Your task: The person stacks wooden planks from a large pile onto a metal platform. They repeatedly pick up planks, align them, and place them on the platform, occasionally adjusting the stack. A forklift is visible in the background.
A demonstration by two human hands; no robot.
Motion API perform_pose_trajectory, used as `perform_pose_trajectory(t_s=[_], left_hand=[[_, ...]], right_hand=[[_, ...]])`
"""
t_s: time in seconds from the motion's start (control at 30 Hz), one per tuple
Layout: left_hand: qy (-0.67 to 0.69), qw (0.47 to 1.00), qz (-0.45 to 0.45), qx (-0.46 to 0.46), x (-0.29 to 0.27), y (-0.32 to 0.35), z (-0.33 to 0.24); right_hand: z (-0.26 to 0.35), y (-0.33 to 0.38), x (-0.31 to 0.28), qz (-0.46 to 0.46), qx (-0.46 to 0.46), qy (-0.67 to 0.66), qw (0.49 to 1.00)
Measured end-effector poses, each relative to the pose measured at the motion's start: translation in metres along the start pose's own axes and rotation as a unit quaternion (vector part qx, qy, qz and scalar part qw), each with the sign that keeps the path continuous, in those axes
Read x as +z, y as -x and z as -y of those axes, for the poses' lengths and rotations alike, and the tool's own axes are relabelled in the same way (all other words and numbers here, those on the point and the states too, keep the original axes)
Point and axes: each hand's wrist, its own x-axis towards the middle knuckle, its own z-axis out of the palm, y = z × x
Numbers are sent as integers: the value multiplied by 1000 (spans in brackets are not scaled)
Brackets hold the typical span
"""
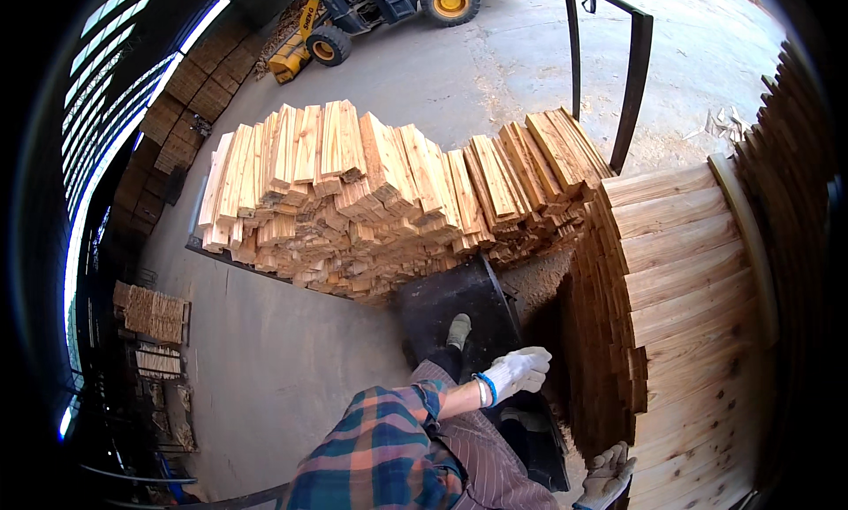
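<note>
My left hand (517, 371) wears a white glove with a blue cuff on a plaid-sleeved arm. It hovers with loosely spread fingers beside the edge of a tall stack of pale wooden boards (685, 272) on the right and holds nothing. My right hand (608, 475), also gloved, is at the bottom edge with fingers apart against the side of the same stack. My shoe (458, 331) stands on a dark metal platform (437, 298) below.
A big loose pile of short wooden slats (380, 192) lies ahead on the concrete floor. A dark metal frame (632, 77) rises behind the stack. A yellow wheeled loader (371, 7) is parked far back. More board stacks (155, 314) line the left side.
</note>
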Motion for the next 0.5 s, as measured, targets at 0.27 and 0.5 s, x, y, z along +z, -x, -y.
perform_pose_trajectory(t_s=[0.27,0.5], left_hand=[[-19,815,-349,462,-198,142,-286],[-75,580,-621,522,-249,270,-506]], right_hand=[[-138,-31,156,176,193,481,837],[-362,-96,431,322,124,657,670]])
